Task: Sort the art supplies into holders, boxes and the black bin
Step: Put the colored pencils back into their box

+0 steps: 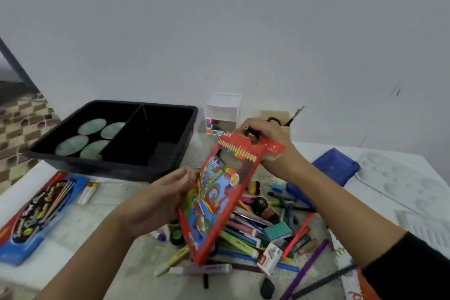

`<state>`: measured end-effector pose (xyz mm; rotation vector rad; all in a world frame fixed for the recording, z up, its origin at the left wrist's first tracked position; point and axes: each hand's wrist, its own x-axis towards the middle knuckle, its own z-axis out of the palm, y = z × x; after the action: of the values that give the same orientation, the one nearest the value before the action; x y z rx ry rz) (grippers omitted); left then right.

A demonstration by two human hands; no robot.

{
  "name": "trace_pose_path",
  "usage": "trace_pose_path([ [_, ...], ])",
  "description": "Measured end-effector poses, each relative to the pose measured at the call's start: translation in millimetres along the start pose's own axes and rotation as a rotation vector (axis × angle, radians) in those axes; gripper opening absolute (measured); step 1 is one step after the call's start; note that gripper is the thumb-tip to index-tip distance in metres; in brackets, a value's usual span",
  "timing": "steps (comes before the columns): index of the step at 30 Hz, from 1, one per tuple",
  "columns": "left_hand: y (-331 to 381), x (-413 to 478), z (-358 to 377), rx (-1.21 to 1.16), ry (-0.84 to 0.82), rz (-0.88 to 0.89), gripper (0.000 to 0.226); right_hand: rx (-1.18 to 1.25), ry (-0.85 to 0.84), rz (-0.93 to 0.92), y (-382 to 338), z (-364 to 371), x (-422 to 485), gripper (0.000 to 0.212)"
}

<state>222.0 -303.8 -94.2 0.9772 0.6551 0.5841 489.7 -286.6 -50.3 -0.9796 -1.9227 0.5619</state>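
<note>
Both hands are on one red pencil box [219,197], held tilted above the table [102,204]; the left hand [168,195] grips its left long edge about halfway down, fingers curled round the card; the right hand [267,139] is at the far, open end, pinching a dark pencil [248,130] just over the mouth, and whether it also holds the flap I cannot tell; the box looks like thin card, light and easily bent, so it is best taken by the long edges and not squeezed across the face, with the open end uppermost so nothing slides out; the pencil should be stiff, slim and smooth, and likely to roll if dropped; under the box, near and to the right, lies a loose pile [265,229] of crayons, markers and erasers; on the far left sits the black bin [107,165], divided, with four pale discs in its left part; just beyond the right hand stand a white holder [222,107] and a wooden holder [274,114] with scissors in it; further right are a blue tray [338,165] and a white palette [401,178]; at the near left lies a blue and red pack [36,214].
</note>
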Motion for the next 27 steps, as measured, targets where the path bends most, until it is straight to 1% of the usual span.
trace_pose_path([
  [1, 5, -3, -6, 0.061, 0.030, 0.008, 0.053, -0.024, 0.019, -0.033, -3, 7, 4, 0.006],
  [2, 11, -7, -12, 0.104, 0.056, -0.004, 0.060, -0.050, 0.027, -0.077, -7, 11, 8, 0.011],
  [4, 26, -13, -19, 0.236, 0.123, -0.039, 0.074, -0.123, -0.021, -0.127, -7, 20, 14, 0.011],
  [5, 33, -15, -20, 0.328, 0.149, -0.055, 0.072, -0.170, -0.056, -0.108, -4, 25, 18, 0.014],
  [7, 44, -14, -19, 0.471, 0.160, -0.044, 0.053, -0.230, -0.143, -0.026, 1, 32, 24, 0.024],
  [8, 47, -13, -19, 0.526, 0.167, -0.020, 0.043, -0.258, -0.188, -0.007, 1, 36, 27, 0.028],
  [10, 49, -11, -24, 0.599, 0.198, 0.053, 0.033, -0.322, -0.250, 0.030, -2, 39, 32, 0.032],
  [11, 50, -12, -28, 0.623, 0.206, 0.096, 0.031, -0.346, -0.256, 0.047, -3, 37, 34, 0.031],
  [13, 50, -16, -35, 0.741, 0.212, 0.167, 0.026, -0.368, -0.204, 0.107, -8, 29, 34, 0.028],
  [15, 47, -21, -42, 0.895, 0.258, 0.215, 0.027, -0.254, -0.131, 0.248, -15, 18, 32, 0.024],
  [16, 45, -23, -44, 0.924, 0.284, 0.236, 0.029, -0.199, -0.123, 0.309, -20, 15, 31, 0.023],
  [17, 43, -25, -45, 0.924, 0.296, 0.259, 0.031, -0.200, -0.146, 0.353, -27, 15, 30, 0.022],
  [18, 41, -27, -45, 0.916, 0.296, 0.279, 0.033, -0.285, -0.196, 0.329, -32, 16, 28, 0.025],
  [20, 38, -28, -43, 0.912, 0.293, 0.295, 0.033, -0.418, -0.293, 0.272, -40, 21, 23, 0.038],
  [21, 36, -28, -42, 0.910, 0.287, 0.297, 0.033, -0.416, -0.323, 0.263, -46, 24, 23, 0.042],
  [23, 35, -27, -39, 0.902, 0.272, 0.292, 0.032, -0.434, -0.379, 0.211, -48, 32, 25, 0.043],
  [24, 35, -26, -38, 0.899, 0.264, 0.286, 0.032, -0.492, -0.402, 0.181, -48, 36, 27, 0.041],
  [27, 37, -24, -34, 0.879, 0.232, 0.258, 0.034, -0.529, -0.371, 0.149, -45, 47, 33, 0.041],
])
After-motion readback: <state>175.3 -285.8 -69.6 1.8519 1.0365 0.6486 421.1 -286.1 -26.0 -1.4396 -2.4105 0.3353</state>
